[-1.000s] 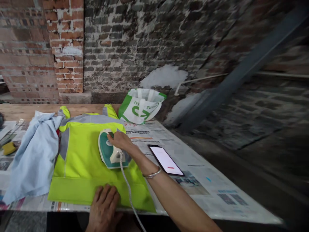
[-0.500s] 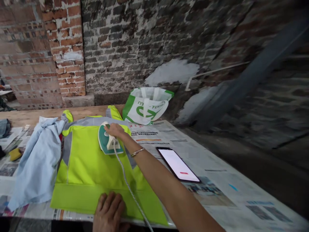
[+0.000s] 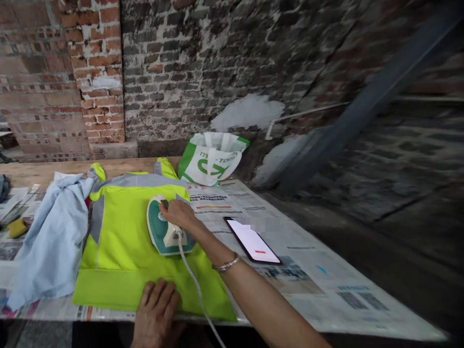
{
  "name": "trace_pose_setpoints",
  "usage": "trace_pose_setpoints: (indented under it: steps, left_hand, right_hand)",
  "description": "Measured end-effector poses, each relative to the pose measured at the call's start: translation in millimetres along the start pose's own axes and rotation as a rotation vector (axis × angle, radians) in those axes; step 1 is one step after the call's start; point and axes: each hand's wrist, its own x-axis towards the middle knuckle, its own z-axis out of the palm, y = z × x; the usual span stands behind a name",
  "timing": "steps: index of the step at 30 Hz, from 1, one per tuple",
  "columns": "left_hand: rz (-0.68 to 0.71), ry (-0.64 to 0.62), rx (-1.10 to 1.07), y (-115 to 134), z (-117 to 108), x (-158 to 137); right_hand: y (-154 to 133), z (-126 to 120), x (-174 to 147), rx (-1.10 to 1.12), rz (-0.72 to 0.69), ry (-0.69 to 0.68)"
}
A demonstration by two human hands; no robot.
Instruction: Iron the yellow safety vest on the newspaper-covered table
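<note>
A neon yellow-green top with grey panels (image 3: 123,227) lies spread on the newspaper-covered table. My right hand (image 3: 177,212) is closed round the handle of a green and white clothes iron (image 3: 161,234), whose soleplate rests on the right middle of the top. From the iron's heel a pale braided cord (image 3: 197,285) runs down toward the near edge. My left hand (image 3: 155,309) lies on the hem at the table's front edge, fingers stretched over the fabric; its thumb is mostly hidden.
Beside the top on the left lies a crumpled light blue garment (image 3: 54,237), with a yellow sponge-like piece (image 3: 17,227) farther left. A phone (image 3: 253,241) with a lit screen is on the newspaper (image 3: 304,270) at right. A white-green bag (image 3: 213,159) stands behind, near the brick wall (image 3: 188,72).
My right hand has drawn the iron toward me down the top. My left hand stays on the hem. The whole view has shifted slightly.
</note>
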Motion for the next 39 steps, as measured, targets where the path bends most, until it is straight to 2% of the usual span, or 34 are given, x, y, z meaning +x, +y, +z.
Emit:
trace_pose_setpoints:
  steps: [7,12,17,21,24,27,31,36,39]
  left_hand:
    - [-0.025,0.047,0.006,2.2,6.6,-1.3]
    - [-0.094,0.164,-0.077,6.8,15.1,0.4]
    - [-0.103,0.189,-0.071,9.4,12.5,3.9]
    - [-0.109,0.153,-0.052,9.9,9.3,4.0]
    - [-0.071,0.092,-0.038,7.0,6.1,2.5]
    - [-0.021,-0.003,-0.014,3.4,0.9,1.4]
    - [-0.019,-0.02,-0.009,3.8,-3.1,2.3]
    - [-0.067,0.142,-0.026,8.1,11.4,-1.0]
    - [-0.046,0.167,-0.007,7.6,22.6,-5.2]
  right_hand:
    - [-17.6,-11.9,66.6,0.129,0.152,0.056]
    - [-20.6,-17.4,81.2,0.132,0.152,0.047]
    - [-13.2,-7.7,51.2,0.071,0.097,0.036]
    - [-4.8,-2.3,7.4,-0.022,-0.048,-0.026]
    - [-2.7,-4.4,-19.9,-0.052,-0.159,-0.063]
    - [-6.6,-7.2,-27.0,-0.054,-0.168,-0.058]
    - [-19.2,-6.6,2.6,-0.018,-0.121,-0.033]
    - [-42.7,-6.5,69.3,0.076,-0.066,-0.012]
    - [-54.0,-8.6,97.1,0.108,-0.071,-0.022]
